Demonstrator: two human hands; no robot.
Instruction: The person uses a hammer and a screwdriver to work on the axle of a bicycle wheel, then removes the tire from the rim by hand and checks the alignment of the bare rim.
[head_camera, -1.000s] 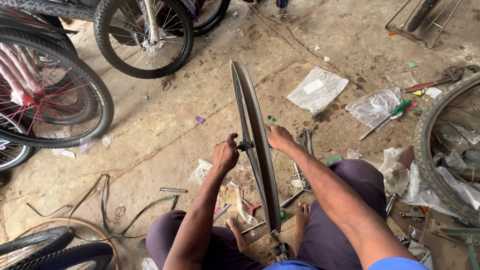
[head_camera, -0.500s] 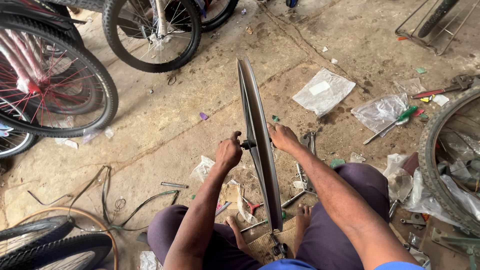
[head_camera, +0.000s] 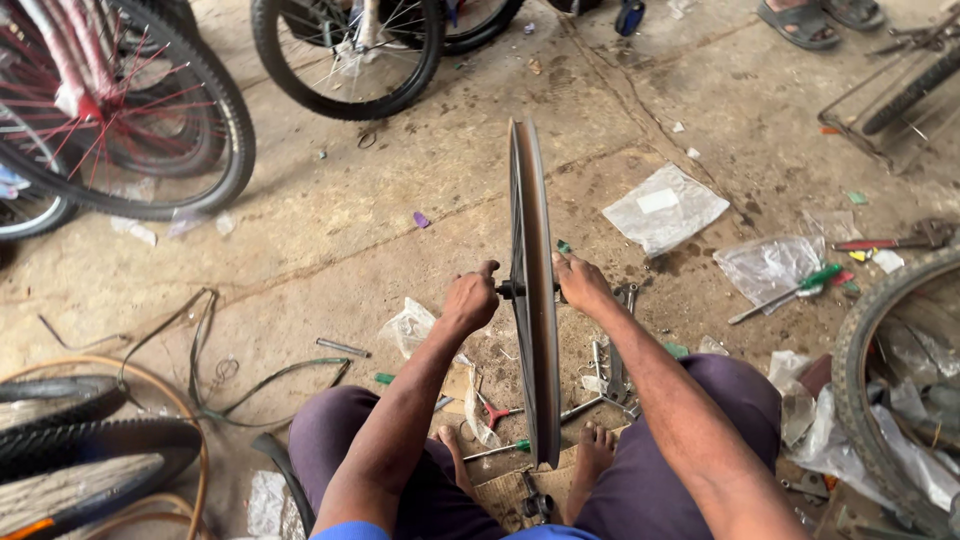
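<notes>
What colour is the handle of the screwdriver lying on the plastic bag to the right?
Green. The screwdriver lies on a clear plastic bag, seen best in the head view.

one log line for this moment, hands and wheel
left hand: on axle | right hand: on axle | bare wheel rim: upright between feet

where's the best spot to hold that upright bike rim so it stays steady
At the hub axle, one hand from each side, as the left hand and right hand do. The rim stands on edge between the feet, thin and tippy, so its centre steadies it best.
</notes>
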